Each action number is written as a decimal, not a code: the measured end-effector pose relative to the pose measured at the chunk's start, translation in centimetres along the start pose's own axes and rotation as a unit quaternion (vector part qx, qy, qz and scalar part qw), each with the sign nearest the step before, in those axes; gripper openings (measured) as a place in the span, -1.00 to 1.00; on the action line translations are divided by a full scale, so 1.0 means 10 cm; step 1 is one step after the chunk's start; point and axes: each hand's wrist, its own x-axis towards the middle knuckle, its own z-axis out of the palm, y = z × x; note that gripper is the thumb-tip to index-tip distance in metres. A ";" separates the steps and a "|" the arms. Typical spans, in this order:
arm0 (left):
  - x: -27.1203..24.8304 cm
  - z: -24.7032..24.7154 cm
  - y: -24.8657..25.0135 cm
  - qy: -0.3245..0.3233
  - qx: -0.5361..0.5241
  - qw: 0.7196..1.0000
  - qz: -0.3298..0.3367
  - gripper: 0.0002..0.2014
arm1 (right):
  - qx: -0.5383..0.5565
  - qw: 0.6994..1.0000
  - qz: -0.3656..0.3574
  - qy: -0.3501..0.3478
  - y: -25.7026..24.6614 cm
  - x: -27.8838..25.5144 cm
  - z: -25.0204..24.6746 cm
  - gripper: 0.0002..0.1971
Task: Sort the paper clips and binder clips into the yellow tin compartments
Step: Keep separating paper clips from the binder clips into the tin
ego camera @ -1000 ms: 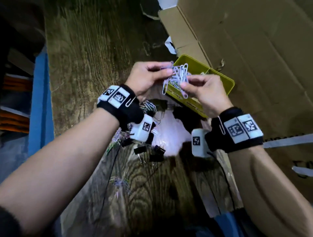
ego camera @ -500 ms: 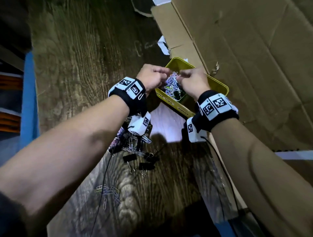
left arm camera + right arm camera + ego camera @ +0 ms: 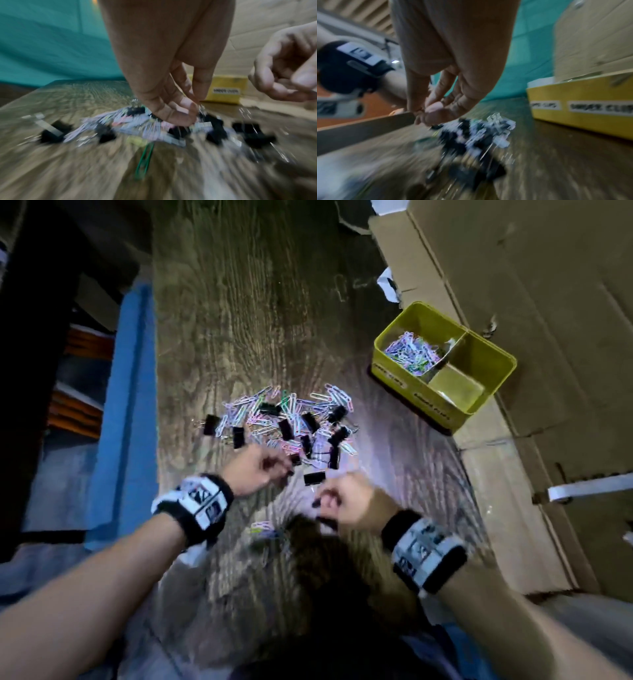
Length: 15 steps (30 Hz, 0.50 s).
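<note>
Head view: both hands are back from the yellow metal tin with 2 compartments (image 3: 493,412) to the mixed pile of pastel wire paper clips (image 3: 270,416) and black binder clips (image 3: 286,429) on the wood-grain table (image 3: 239,320); 1.0 s ago they held a bunch of paper clips over the tin, and that bunch now lies in the far-left compartment, the other compartment holding no clips that I can see. Left hand (image 3: 255,470) sits at the pile's near edge, fingers curled; right hand (image 3: 346,501) is just beside a lone black binder clip (image 3: 314,478), fingers curled too, contents unclear from here. Left wrist view: heavy blur, fingertips (image 3: 181,116) pressed down into the pile, thumb closing toward them, so the grip looks to be forming on clips but I cannot tell that it has any. Right wrist view: fingers bunched against thumb above the pile, nothing visibly pinched; tin side labels are blurred, the right 1 seems to read binder clips. Judgement: 1 paper-clip drop done, next grab starting, most of the pile and every binder clip left.
</note>
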 end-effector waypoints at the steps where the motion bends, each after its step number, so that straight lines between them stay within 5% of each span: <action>1: -0.16 0.08 -0.17 -0.015 0.009 1.000 -0.016 -0.77 | -0.060 0.997 0.005 -0.042 0.01 -0.06 0.21 -0.82; 3: -0.45 0.23 -0.42 -0.031 0.089 0.995 -0.039 -0.68 | -0.132 0.989 0.012 -0.071 0.02 -0.14 0.55 -0.71; 8: -0.87 0.59 -0.71 0.005 0.245 0.969 0.033 -0.36 | -0.199 0.980 0.009 -0.014 -0.04 -0.04 1.20 -0.27; 11: -0.92 0.74 -0.69 0.006 0.284 0.957 0.056 -0.29 | -0.243 0.970 0.003 0.022 -0.07 0.10 1.37 -0.42; 15: -0.96 0.88 -0.58 0.056 0.263 0.962 0.052 -0.52 | -0.205 0.978 0.031 0.017 -0.05 0.16 1.33 -0.76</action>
